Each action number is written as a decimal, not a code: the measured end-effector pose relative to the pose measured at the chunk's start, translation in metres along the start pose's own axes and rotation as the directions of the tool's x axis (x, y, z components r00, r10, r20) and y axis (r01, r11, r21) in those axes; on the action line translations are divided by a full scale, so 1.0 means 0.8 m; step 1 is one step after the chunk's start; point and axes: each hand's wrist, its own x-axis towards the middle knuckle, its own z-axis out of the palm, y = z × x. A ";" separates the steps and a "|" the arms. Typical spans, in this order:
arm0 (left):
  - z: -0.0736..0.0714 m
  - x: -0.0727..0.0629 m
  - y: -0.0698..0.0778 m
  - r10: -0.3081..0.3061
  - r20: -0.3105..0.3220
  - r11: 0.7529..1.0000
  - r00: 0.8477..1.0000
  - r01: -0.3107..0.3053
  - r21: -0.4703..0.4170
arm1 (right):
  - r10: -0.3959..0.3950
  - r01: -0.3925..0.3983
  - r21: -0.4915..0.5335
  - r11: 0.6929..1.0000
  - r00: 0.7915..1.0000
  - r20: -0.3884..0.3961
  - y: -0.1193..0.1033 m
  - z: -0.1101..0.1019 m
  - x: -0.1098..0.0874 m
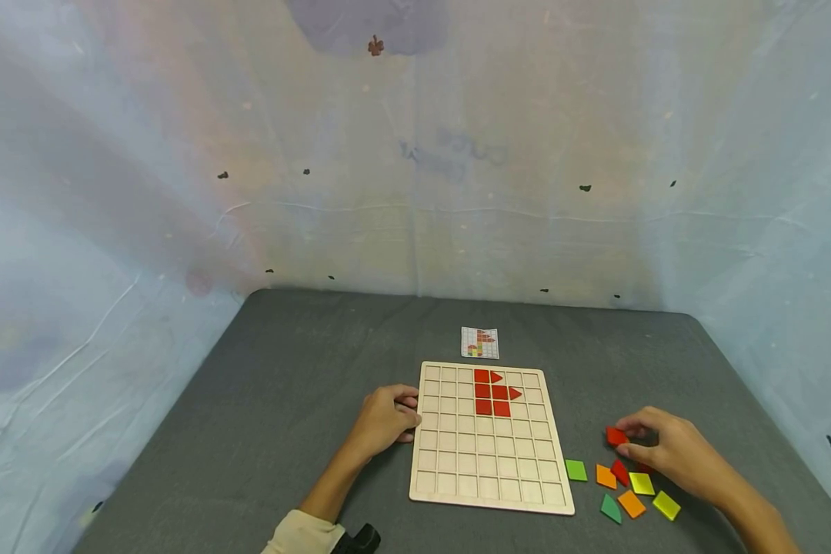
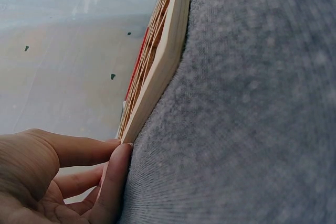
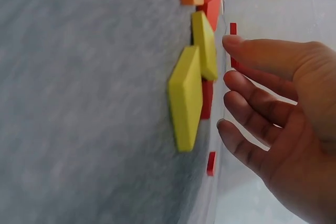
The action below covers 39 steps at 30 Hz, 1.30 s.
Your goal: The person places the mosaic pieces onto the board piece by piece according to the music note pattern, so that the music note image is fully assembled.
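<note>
A pale wooden grid board lies on the dark table; red square tiles and red triangles fill several cells near its far edge. My left hand pinches the board's left edge between thumb and fingers, seen close up in the left wrist view. Right of the board, my right hand holds a red tile between thumb and index finger, raised over loose pieces. In the right wrist view, that tile shows edge-on and its other fingers are loosely bent.
Below the right hand lie yellow tiles, orange tiles, a red piece and a green curved piece. A light green tile is beside the board. Beyond the board lies a small pattern card.
</note>
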 end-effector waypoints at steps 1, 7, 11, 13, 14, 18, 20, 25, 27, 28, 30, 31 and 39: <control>0.000 0.000 0.000 0.002 0.000 1.000 1.000 -0.002 0.000 | -0.007 0.007 0.003 1.000 1.000 -0.008 -0.002 0.000 0.001; -0.001 0.000 0.000 -0.002 0.001 1.000 1.000 0.002 -0.017 | -0.039 0.039 0.040 0.998 0.999 -0.007 -0.014 0.003 0.009; 0.000 -0.001 0.001 -0.002 0.002 1.000 1.000 0.002 -0.020 | -0.057 0.056 0.070 0.996 0.998 0.008 -0.021 0.005 0.015; 0.000 -0.001 0.001 -0.001 0.001 1.000 1.000 0.001 -0.016 | -0.054 0.053 0.069 0.996 0.998 0.010 -0.026 0.006 0.018; 0.000 -0.002 0.001 0.001 0.001 1.000 1.000 -0.001 -0.015 | -0.052 0.051 0.071 0.996 0.999 0.013 -0.028 0.007 0.020; 0.000 -0.002 0.000 0.003 0.000 1.000 1.000 -0.003 -0.017 | -0.052 0.051 0.065 0.997 0.999 0.014 -0.037 0.010 0.028; 0.000 -0.002 0.000 0.002 0.001 1.000 1.000 -0.002 -0.020 | -0.065 0.064 0.077 0.995 0.998 0.014 -0.041 0.011 0.031; 0.000 -0.001 0.001 0.001 0.001 1.000 1.000 -0.001 -0.018 | -0.086 0.084 0.121 0.989 0.996 0.009 -0.050 0.017 0.040; 0.000 -0.001 0.001 0.002 0.002 1.000 1.000 -0.002 -0.018 | -0.088 0.086 0.130 0.988 0.996 0.008 -0.055 0.020 0.043; 0.000 -0.001 0.001 0.002 0.003 1.000 1.000 -0.002 -0.019 | -0.086 0.083 0.134 0.988 0.996 0.013 -0.056 0.021 0.045; 0.000 -0.001 0.001 0.002 0.005 1.000 1.000 -0.002 -0.020 | -0.089 0.087 0.132 0.987 0.996 0.013 -0.060 0.023 0.048; 0.000 -0.001 0.001 0.003 0.006 1.000 1.000 -0.003 -0.021 | -0.088 0.085 0.131 0.988 0.996 0.018 -0.062 0.023 0.049; -0.001 -0.001 0.002 -0.002 0.007 1.000 1.000 0.002 -0.022 | -0.083 0.073 0.154 0.985 0.995 0.057 -0.076 0.028 0.063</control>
